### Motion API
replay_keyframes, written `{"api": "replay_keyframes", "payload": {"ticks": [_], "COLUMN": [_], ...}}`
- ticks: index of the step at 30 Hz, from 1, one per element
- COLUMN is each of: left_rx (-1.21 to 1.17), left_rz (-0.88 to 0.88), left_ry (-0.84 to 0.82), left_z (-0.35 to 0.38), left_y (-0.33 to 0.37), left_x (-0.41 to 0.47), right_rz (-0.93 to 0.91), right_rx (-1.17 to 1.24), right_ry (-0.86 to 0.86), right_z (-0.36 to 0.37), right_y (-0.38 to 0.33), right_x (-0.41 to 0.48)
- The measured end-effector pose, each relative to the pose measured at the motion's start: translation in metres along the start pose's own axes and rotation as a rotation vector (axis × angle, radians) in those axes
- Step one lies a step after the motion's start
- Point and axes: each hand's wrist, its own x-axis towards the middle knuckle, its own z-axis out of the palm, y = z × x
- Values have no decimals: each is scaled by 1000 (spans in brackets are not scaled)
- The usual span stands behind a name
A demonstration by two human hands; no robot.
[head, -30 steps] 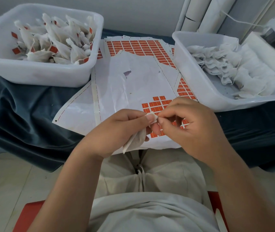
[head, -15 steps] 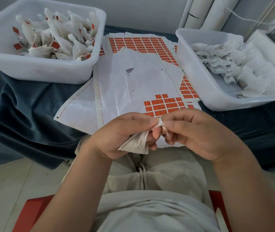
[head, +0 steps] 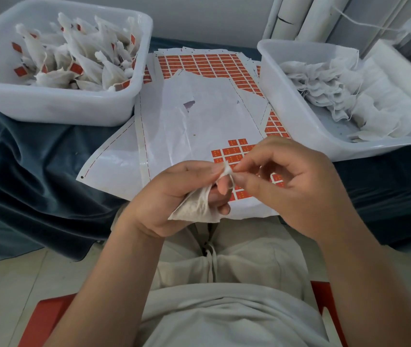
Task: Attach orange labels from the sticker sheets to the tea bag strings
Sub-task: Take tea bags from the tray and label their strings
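Note:
My left hand (head: 174, 196) grips a white tea bag (head: 197, 207) over the table's front edge, with the bag's gathered top (head: 225, 170) sticking up between its fingertips. My right hand (head: 292, 186) pinches that top from the right with thumb and forefinger. Behind the hands lies a mostly peeled sticker sheet (head: 199, 126) with a patch of orange labels (head: 232, 151) left on it. A fuller sheet of orange labels (head: 207, 63) lies farther back. No label shows on the held bag's string.
A white bin (head: 56, 106) at the back left holds tea bags with orange labels. A white bin (head: 297, 113) at the right holds plain tea bags. A dark blue cloth (head: 36, 166) covers the table. White tubes (head: 299, 18) lean on the back wall.
Both hands have drawn back toward me from the label patch. The tea bag has tilted flatter in my left hand. My right fingers have spread a little.

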Motion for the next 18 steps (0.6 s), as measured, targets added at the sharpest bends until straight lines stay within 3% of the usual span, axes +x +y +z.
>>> {"api": "replay_keyframes", "payload": {"ticks": [4,13,18], "left_rx": [31,226,327], "left_rz": [53,102,84], "left_ry": [97,195,271], "left_z": [1,6,6], "left_y": [1,9,9], "left_x": [0,-3,-3], "right_rz": [-179,-308,-227], "right_rx": [-275,-446,-571], "right_ry": [81,139,179], "right_z": [4,7,10], "right_y": [-3,2,-4], "right_x": [-2,-1,-2]}}
